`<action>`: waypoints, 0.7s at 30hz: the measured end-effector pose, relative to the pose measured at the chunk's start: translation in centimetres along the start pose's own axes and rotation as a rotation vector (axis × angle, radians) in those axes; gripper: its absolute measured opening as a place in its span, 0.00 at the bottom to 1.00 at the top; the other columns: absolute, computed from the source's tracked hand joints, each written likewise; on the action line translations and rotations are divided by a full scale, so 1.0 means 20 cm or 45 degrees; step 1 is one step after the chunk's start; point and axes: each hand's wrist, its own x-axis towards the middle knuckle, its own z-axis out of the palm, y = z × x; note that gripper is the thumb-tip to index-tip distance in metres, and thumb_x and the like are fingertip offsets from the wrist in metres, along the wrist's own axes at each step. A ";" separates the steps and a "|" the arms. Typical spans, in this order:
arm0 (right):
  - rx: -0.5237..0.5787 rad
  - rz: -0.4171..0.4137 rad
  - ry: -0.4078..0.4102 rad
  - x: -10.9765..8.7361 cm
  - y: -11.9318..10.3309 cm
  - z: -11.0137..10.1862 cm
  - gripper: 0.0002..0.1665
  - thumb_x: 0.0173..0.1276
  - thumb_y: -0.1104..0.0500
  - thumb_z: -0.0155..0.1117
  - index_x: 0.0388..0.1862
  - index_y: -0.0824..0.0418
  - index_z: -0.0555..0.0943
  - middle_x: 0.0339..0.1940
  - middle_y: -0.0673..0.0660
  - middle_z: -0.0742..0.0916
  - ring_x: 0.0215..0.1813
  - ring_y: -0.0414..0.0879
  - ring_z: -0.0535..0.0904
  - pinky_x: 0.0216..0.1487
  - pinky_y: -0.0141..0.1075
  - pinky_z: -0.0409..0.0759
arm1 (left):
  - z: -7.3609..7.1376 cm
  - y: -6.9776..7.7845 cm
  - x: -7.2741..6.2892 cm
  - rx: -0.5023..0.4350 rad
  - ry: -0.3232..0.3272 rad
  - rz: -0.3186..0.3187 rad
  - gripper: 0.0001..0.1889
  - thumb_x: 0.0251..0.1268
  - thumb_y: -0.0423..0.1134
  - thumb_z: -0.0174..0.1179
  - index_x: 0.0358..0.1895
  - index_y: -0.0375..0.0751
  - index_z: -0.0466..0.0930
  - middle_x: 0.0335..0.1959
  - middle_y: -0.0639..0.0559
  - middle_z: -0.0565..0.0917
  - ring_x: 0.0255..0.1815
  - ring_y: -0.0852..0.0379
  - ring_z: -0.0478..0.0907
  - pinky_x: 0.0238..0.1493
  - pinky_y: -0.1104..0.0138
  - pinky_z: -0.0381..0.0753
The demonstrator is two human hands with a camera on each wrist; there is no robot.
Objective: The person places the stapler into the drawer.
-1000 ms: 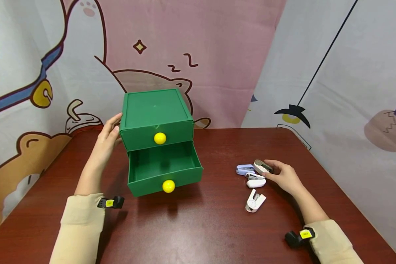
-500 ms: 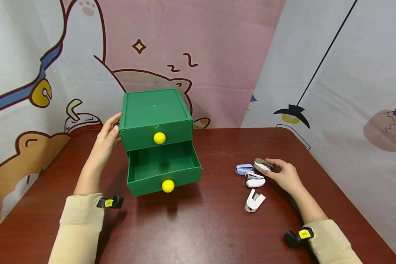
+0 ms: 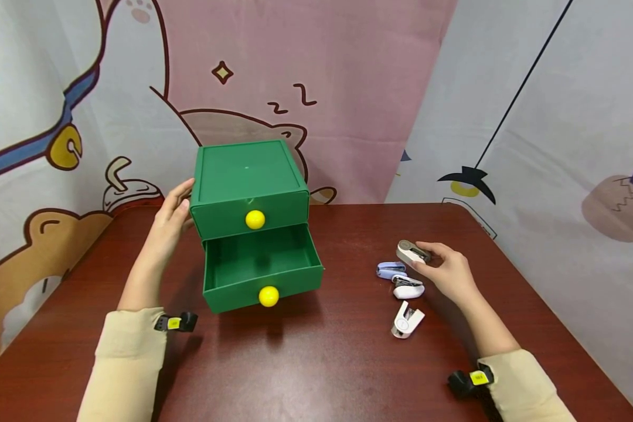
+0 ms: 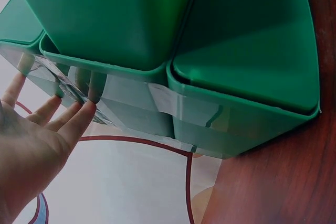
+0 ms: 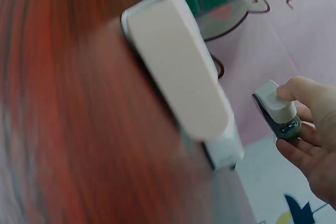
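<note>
My left hand [image 3: 166,225] lies against the left side of a green drawer cabinet [image 3: 248,170]; its outstretched fingertips touch the taped wall [image 4: 136,98] in the left wrist view. The cabinet's lower drawer [image 3: 227,300] is pulled out, with a bare inside, and its upper drawer [image 3: 216,221] is in. My right hand [image 3: 448,272] pinches a small white and grey-brown stapler [image 3: 410,253] between thumb and fingers, raised off the table. The right wrist view shows the thumb on the held stapler's [image 5: 275,106] white side.
Just below the held stapler lie a light blue stapler [image 3: 390,269] and a white stapler [image 3: 408,290], close together. Another white stapler [image 3: 407,321] sits nearer the front, its arms spread. The table [image 3: 316,363] ends at a printed curtain [image 3: 358,117].
My right hand has lifted the white and grey-brown stapler from beside the others and moved it slightly back and left. My left hand and the cabinet keep their places.
</note>
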 end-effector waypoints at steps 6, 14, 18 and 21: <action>0.054 -0.034 0.031 0.02 -0.12 0.00 0.24 0.56 0.67 0.72 0.54 0.68 0.81 0.45 0.64 0.84 0.34 0.42 0.79 0.33 0.22 0.74 | 0.00 0.00 0.00 0.012 -0.001 0.005 0.26 0.78 0.44 0.42 0.75 0.48 0.54 0.71 0.42 0.58 0.60 0.56 0.68 0.56 0.64 0.68; 0.127 -0.090 0.045 0.05 -0.32 0.01 0.24 0.56 0.66 0.73 0.54 0.64 0.82 0.48 0.58 0.84 0.39 0.42 0.78 0.35 0.24 0.74 | 0.00 0.00 0.00 0.010 0.005 0.006 0.26 0.78 0.44 0.42 0.75 0.47 0.54 0.70 0.43 0.59 0.59 0.57 0.69 0.55 0.65 0.68; 0.176 -0.132 0.037 0.06 -0.43 0.03 0.25 0.55 0.65 0.73 0.54 0.62 0.82 0.49 0.55 0.84 0.39 0.41 0.77 0.35 0.26 0.74 | 0.00 0.00 0.00 0.010 0.001 0.004 0.26 0.78 0.44 0.41 0.75 0.47 0.54 0.71 0.43 0.58 0.59 0.57 0.68 0.56 0.64 0.67; 0.252 -0.165 0.020 0.07 -0.51 0.05 0.25 0.55 0.66 0.73 0.54 0.63 0.82 0.49 0.55 0.84 0.37 0.42 0.79 0.35 0.27 0.75 | 0.00 0.00 0.00 0.015 0.000 0.005 0.26 0.78 0.44 0.41 0.75 0.47 0.54 0.71 0.43 0.58 0.59 0.57 0.68 0.56 0.63 0.67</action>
